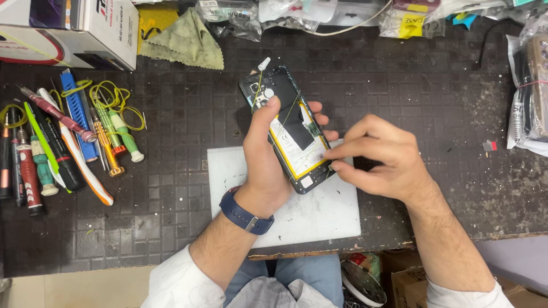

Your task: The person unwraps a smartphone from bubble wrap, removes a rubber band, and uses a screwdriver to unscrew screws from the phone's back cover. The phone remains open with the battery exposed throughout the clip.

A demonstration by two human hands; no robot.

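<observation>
My left hand (267,154) grips an opened smartphone (288,128) with its back cover off, held tilted above a white pad (319,219). The phone's dark frame, a white-and-yellow battery and the camera area at the top are exposed. A thin yellow-green strand and a small white-tipped tool stick out near the phone's top end. My right hand (379,157) pinches with thumb and forefinger at the phone's lower right edge; what it pinches is too small to tell. A blue watch sits on my left wrist.
Several screwdrivers and pry tools (68,140) lie in a row at the left on the dark gridded mat (171,188). A green cloth (185,40) and a cardboard box (68,31) sit at the back left. Bagged parts (531,91) lie at the right edge.
</observation>
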